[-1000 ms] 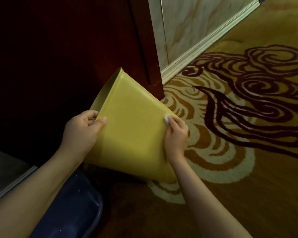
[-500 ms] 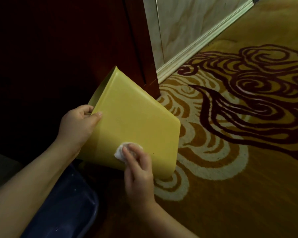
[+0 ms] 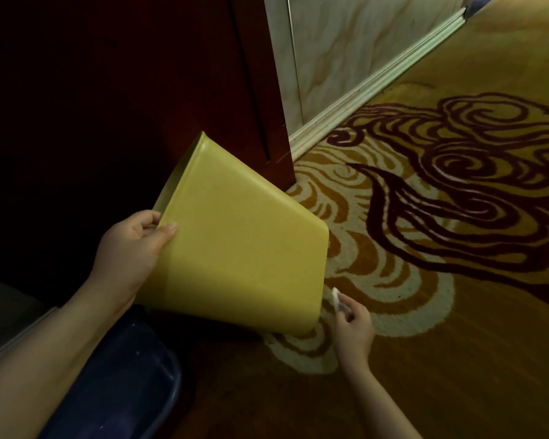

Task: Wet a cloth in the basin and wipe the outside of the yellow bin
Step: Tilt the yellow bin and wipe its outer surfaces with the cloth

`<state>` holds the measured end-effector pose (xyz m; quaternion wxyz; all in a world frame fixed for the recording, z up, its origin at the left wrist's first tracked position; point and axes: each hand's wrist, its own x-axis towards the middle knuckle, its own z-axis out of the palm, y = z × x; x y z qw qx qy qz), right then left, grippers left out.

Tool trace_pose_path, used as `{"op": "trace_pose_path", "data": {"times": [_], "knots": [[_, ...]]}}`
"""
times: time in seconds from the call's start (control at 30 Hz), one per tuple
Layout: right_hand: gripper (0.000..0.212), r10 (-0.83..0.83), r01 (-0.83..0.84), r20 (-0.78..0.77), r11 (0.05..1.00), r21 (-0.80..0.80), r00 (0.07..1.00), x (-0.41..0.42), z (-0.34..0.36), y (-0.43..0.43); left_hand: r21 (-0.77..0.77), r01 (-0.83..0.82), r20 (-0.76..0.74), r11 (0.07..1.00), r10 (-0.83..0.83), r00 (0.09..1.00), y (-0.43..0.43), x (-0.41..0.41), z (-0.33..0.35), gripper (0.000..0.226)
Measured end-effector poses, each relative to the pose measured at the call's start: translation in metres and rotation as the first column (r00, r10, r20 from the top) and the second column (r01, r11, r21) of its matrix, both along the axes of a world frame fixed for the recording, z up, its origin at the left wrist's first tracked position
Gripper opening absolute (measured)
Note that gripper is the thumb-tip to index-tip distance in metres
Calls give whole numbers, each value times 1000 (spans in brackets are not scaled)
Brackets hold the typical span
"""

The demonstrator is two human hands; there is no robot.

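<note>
The yellow bin (image 3: 241,245) is tilted on its side, open end toward the upper left, its base corner low over the carpet. My left hand (image 3: 133,248) grips the bin's rim, thumb on the outer face. My right hand (image 3: 352,327) is just right of the bin's base and pinches a small white cloth (image 3: 336,297), which sits at the bin's lower right edge. The dark blue basin (image 3: 124,388) lies on the floor at the bottom left, under my left forearm; its inside is too dark to read.
A dark red wooden cabinet (image 3: 140,90) stands behind the bin. A marbled wall panel (image 3: 346,58) with a pale skirting board (image 3: 374,87) runs to the upper right. Patterned yellow and maroon carpet (image 3: 441,217) covers the floor on the right.
My right hand with the cloth has moved from the middle of the bin's face down and right, off the face to the base edge. The left hand keeps its grip on the rim.
</note>
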<state>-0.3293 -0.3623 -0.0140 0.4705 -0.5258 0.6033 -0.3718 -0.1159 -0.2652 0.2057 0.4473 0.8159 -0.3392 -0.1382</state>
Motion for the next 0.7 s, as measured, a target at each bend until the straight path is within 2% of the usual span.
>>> {"op": "trace_pose_path", "data": {"times": [0.07,0.17,0.27,0.37,0.53,0.63,0.7], "knots": [[29,-40,25,127,993,114,991,-4,8,-4,-5,-29,15,1000,29,999,5,-1,-2,34],[28,-89,14,357,979,206,930,-6,34,-6,-49,-47,77,998,51,996,11,-4,-3,31],[29,-110,-63,574,960,273,811,-5,65,-9,-98,-23,146,995,37,989,17,-9,-2,22],[30,-118,-166,746,941,295,656,-3,90,-12,-119,35,242,992,-5,970,23,-15,-4,21],[31,-107,-311,893,914,262,438,-5,110,-12,16,117,111,993,-118,987,37,-13,-5,17],[31,-67,-343,900,910,232,431,-10,118,-10,189,175,102,966,-197,975,50,14,0,18],[29,-20,-303,861,932,200,508,-11,123,-9,325,236,46,916,-265,963,56,31,8,24]]}}
